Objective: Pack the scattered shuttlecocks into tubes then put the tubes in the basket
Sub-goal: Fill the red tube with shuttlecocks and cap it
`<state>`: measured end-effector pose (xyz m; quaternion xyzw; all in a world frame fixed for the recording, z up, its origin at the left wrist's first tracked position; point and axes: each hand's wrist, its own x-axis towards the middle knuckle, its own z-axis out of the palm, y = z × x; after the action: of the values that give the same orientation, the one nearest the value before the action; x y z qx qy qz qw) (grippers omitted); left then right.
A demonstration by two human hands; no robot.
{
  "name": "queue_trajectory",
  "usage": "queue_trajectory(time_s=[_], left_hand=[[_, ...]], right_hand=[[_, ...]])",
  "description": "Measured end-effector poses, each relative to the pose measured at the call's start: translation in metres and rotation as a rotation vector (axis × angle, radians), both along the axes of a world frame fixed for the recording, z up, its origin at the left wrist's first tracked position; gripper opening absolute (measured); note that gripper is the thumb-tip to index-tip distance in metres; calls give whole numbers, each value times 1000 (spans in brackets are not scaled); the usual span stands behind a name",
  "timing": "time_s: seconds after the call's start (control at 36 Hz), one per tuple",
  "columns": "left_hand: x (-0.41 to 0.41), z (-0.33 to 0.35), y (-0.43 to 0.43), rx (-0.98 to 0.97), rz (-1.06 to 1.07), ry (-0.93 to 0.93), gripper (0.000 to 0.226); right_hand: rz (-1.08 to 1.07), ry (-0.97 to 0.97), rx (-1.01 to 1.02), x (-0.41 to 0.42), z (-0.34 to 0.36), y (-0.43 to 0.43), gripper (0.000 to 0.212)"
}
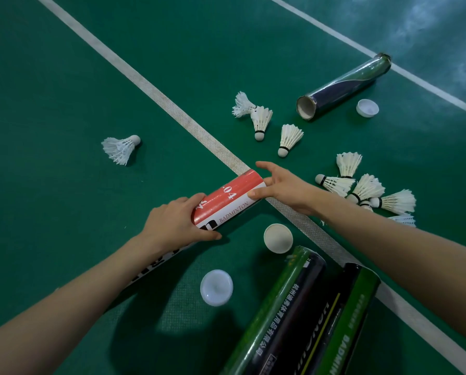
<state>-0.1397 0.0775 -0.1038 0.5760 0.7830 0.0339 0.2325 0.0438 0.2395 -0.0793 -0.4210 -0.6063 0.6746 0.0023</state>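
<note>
Left hand (172, 226): gripped the red-and-white tube (229, 201) round its middle.
Right hand (283, 185): was spread wide, thumb touching the tube's far end.
Shuttlecocks (367, 186): lay piled near that hand.

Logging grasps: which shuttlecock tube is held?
The red cardboard tube marked BADMINTON: the left hand grips it, the right hand touches its far end. The dark blue tube and green tubes lie untouched.

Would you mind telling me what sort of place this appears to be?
Most likely a badminton court: green sports floor with white boundary lines, scattered feather shuttlecocks, and a red tube marked BADMINTON.
</note>
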Motion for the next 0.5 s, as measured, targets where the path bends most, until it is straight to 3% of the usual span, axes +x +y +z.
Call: queue_trajectory(time_s=[0.39,0.5], left_hand=[[7,-14,6,-68,-35,-9,93],[6,-18,4,-121,-22,0,93]], right_hand=[[20,-38,-85,16,-11,2,87],[0,-132,142,25,-17,1,87]])
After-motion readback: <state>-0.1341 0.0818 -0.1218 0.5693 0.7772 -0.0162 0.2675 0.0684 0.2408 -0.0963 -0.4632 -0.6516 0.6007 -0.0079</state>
